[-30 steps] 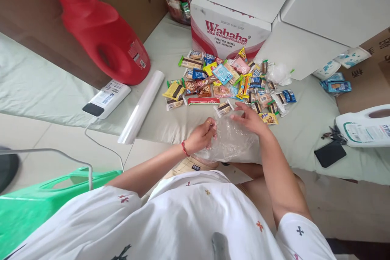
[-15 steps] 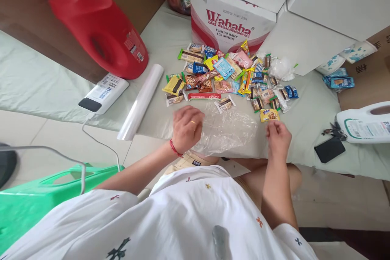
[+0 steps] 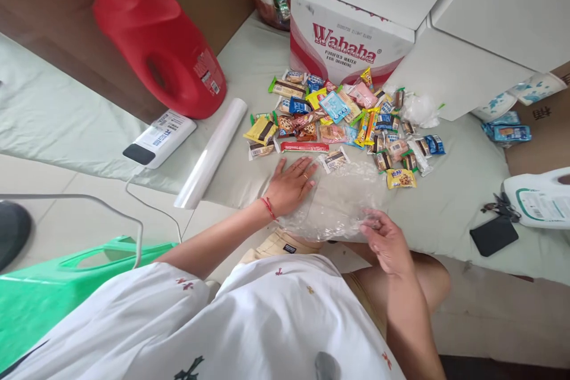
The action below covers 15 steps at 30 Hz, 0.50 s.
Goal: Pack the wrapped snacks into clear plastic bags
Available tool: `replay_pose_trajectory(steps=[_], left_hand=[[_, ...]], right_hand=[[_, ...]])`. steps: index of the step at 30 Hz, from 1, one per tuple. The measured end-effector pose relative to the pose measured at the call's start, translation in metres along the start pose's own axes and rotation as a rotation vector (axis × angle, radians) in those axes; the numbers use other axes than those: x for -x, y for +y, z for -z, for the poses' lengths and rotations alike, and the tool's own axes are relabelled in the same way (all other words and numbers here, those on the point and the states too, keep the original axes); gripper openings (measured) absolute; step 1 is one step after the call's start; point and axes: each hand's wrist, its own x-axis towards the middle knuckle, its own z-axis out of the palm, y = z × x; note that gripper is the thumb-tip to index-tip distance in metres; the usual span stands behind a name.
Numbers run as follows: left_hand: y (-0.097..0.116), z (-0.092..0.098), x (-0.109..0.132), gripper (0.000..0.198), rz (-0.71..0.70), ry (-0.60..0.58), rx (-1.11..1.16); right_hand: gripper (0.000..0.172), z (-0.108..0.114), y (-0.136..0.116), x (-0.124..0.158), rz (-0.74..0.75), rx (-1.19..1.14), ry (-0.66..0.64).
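Crinkled clear plastic film (image 3: pixel 333 208) lies over the front edge of the cloth-covered surface; whether it is a bag or a single sheet I cannot tell. My left hand (image 3: pixel 291 187) rests flat on its left part, fingers spread, holding nothing. At the film's right edge, my right hand (image 3: pixel 386 240) pinches the plastic between thumb and fingers. Just beyond the film are a white-ended wrapped snack (image 3: pixel 335 159) and a long red packet (image 3: pixel 305 147). A yellow cookie packet (image 3: pixel 401 179) sits to the right, in front of a pile of small wrapped snacks (image 3: pixel 336 107).
On the left lie a translucent roll (image 3: pixel 212 151), a white device with a cable (image 3: pixel 160 138) and a big red jug (image 3: pixel 169 53). A Wahaha carton (image 3: pixel 347 35) stands behind the snacks. To the right are a black pouch (image 3: pixel 494 236), keys and a white bottle (image 3: pixel 541 199).
My left hand has come down flat onto the film with its fingers spread. My right hand has moved left and nearer to me, onto the film's edge. The view has shifted slightly.
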Motion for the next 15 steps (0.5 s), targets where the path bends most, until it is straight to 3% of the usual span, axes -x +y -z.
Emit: replay_pose_trajectory(steps=[4, 7, 9, 12, 15], left_hand=[[-0.008, 0.002, 0.003, 0.056, -0.027, -0.005, -0.015], [-0.009, 0.001, 0.004, 0.056, -0.053, -0.005, -0.015], [-0.008, 0.001, 0.005, 0.058, -0.075, -0.011, -0.014], [-0.009, 0.004, 0.007, 0.068, -0.104, -0.033, -0.018], [-0.012, 0.007, 0.007, 0.080, -0.136, -0.066, -0.019]], right_hand=[[0.039, 0.067, -0.022, 0.008, 0.037, 0.358, 0.010], [0.030, 0.086, -0.050, -0.013, 0.199, 0.745, 0.189], [0.030, 0.067, -0.075, -0.046, 0.419, 0.943, 0.334], [0.032, 0.006, -0.114, -0.114, 0.736, 1.232, 0.146], [0.039, -0.052, -0.141, -0.178, 0.745, 1.526, 0.012]])
